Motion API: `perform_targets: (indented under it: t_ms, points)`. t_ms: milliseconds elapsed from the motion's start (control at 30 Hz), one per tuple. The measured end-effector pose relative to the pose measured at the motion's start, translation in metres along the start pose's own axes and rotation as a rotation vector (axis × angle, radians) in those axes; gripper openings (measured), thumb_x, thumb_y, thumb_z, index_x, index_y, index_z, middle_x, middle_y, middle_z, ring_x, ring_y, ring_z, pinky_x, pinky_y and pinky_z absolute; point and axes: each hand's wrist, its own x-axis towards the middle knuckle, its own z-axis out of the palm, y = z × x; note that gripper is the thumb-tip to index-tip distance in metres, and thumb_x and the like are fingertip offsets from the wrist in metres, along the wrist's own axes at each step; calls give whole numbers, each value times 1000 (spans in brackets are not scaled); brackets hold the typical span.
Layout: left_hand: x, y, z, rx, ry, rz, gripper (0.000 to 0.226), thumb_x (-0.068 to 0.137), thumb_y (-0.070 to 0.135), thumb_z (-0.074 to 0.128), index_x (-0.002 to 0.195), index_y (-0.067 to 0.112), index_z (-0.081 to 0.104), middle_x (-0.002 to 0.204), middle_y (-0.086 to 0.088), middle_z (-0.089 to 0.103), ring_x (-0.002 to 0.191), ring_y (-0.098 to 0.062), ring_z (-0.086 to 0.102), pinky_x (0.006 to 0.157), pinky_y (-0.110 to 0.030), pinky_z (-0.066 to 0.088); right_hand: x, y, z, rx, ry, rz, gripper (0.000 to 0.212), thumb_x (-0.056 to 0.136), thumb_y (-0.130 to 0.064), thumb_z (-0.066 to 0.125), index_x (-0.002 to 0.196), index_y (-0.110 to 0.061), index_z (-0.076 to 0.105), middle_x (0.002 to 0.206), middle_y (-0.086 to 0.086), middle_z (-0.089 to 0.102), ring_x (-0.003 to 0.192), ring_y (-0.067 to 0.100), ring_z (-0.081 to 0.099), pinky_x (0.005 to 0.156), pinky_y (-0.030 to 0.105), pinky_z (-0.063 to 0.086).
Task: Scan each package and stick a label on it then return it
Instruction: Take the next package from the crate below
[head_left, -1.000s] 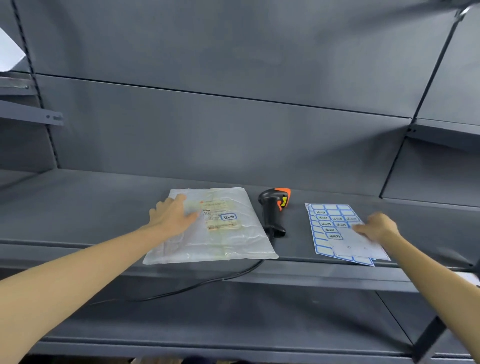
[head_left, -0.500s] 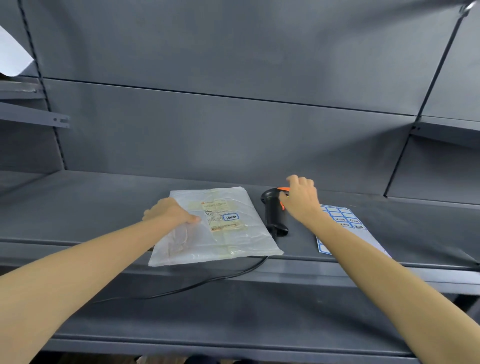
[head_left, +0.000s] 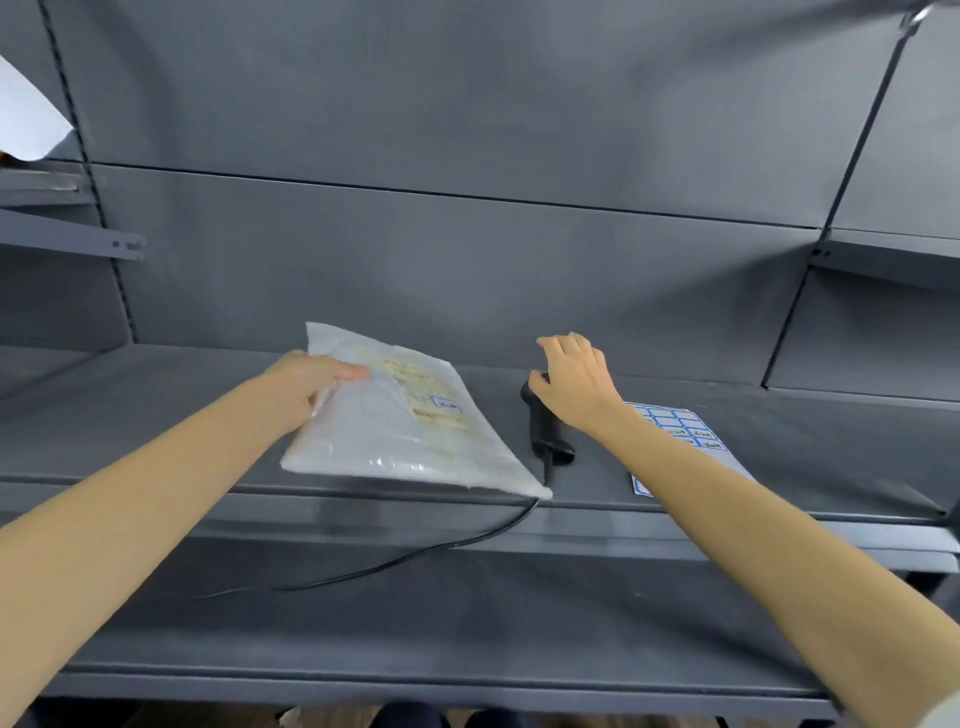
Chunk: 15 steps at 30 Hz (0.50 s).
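Translucent plastic crinkles under the left hand (head_left: 306, 387), whose thumb lies on top of the package (head_left: 400, 436) while the other fingers curl beneath its left edge, gripping it. The package is tilted, its far-left corner raised off the grey shelf (head_left: 156, 415) and its near-right corner down at the shelf's front lip. On its upper face sits a pale shipping slip with orange print, and on that a small blue-bordered label (head_left: 447, 404).

The right hand (head_left: 576, 387) is just to the right, its fingers bent over the head of the black scanner (head_left: 545, 431) and its thumb against the scanner's left side; whether they actually clasp it or only rest on it I cannot tell. The scanner lies on the shelf with its handle pointing toward the front edge, close beside the package's right edge. Its black cable (head_left: 415, 553) runs off the shelf's lip and trails leftward over the lower shelf.

Right of the scanner, partly hidden by the right forearm, a sheet of blue-bordered labels (head_left: 680, 428) lies flat on the shelf.
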Motion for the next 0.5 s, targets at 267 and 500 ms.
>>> perform_targets:
  t_ms: [267,500]
  points:
    - [-30,26,41,-212,-104,163,66,76,23,81,133,7,51,126,-10,62,113,-28,61,101,-43,46,-16,62,-80,-255,63,-2,55,97,-27,45,148,-11,31,152,9,34,142,27,25,111,39,21]
    - [-77,18,188,-275,-416,250,61,75,8,80,127,11,47,115,-9,65,100,-27,65,91,-47,52,-101,175,-156,-396,55,249,58,98,-28,44,151,-12,25,155,11,30,143,29,23,115,43,19]
